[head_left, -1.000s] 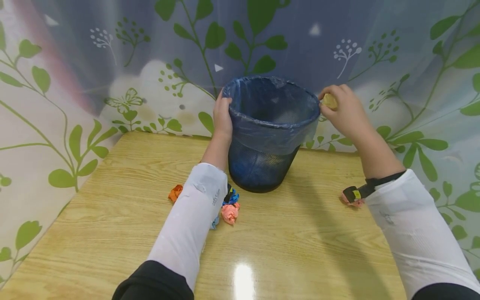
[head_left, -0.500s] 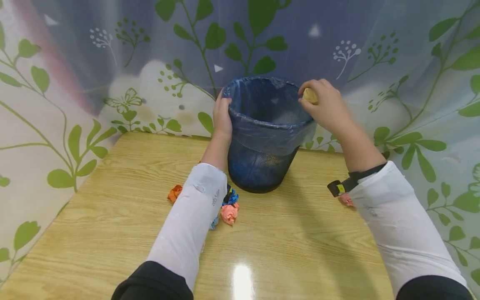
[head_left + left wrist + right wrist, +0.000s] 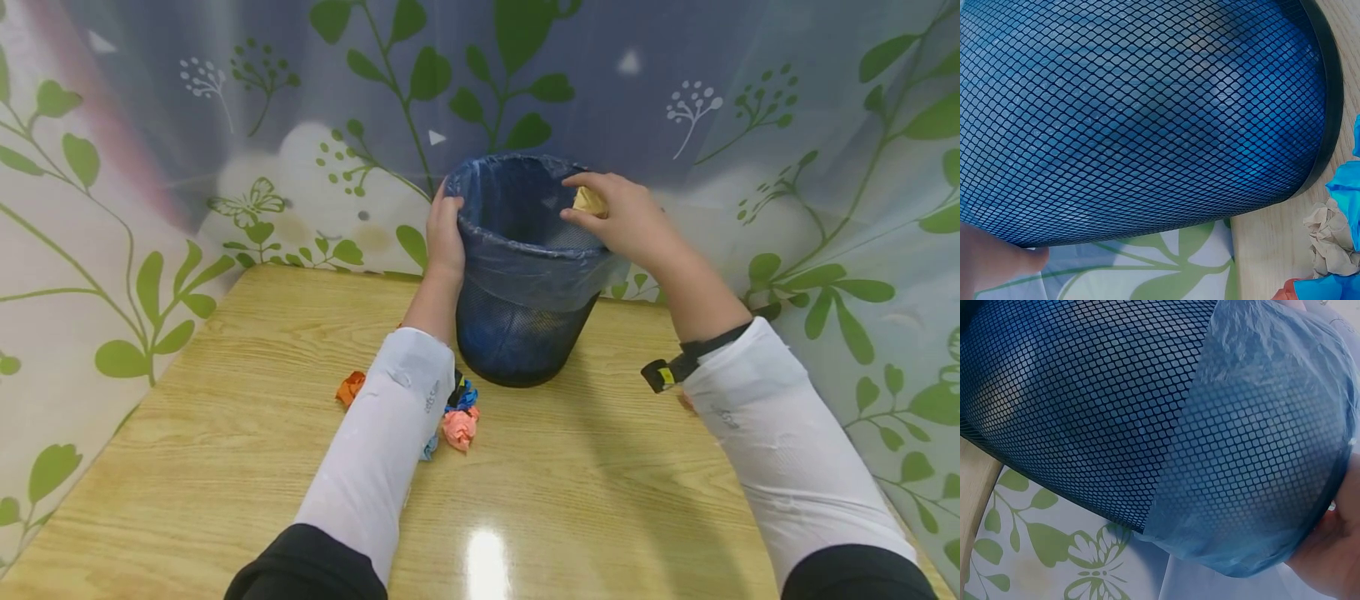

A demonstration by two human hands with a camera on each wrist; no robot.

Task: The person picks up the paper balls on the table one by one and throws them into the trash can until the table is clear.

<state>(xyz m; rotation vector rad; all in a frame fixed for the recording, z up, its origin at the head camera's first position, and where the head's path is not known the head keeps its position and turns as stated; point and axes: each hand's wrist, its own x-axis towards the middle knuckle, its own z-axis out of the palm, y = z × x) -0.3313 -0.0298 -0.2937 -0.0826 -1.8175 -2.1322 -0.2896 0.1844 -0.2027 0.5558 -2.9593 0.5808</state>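
A black mesh wastebasket (image 3: 521, 333) stands tilted at the back of the table, lined with a translucent blue bag (image 3: 525, 275) folded over its rim. My left hand (image 3: 444, 237) grips the left side of the rim; in the left wrist view its fingertip (image 3: 1029, 257) shows beside the mesh (image 3: 1147, 112). Above the basket's mouth, on the right, my right hand (image 3: 633, 221) holds a crumpled yellow paper ball (image 3: 589, 202) between thumb and fingers. In the right wrist view that hand (image 3: 1329, 556) is partly hidden behind the bag-covered rim, and the yellow ball is out of sight.
Crumpled paper lies near my left forearm: an orange ball (image 3: 349, 387), a blue one (image 3: 463, 395), a pink one (image 3: 460, 428) and a tan one (image 3: 1330, 234). Another pink piece (image 3: 686, 402) is mostly hidden by my right sleeve. A leaf-patterned curtain (image 3: 300, 167) closes off the back.
My right hand has moved left with the yellow paper ball, from outside the right rim to over the basket's mouth. The left hand and the wastebasket have stayed in place.
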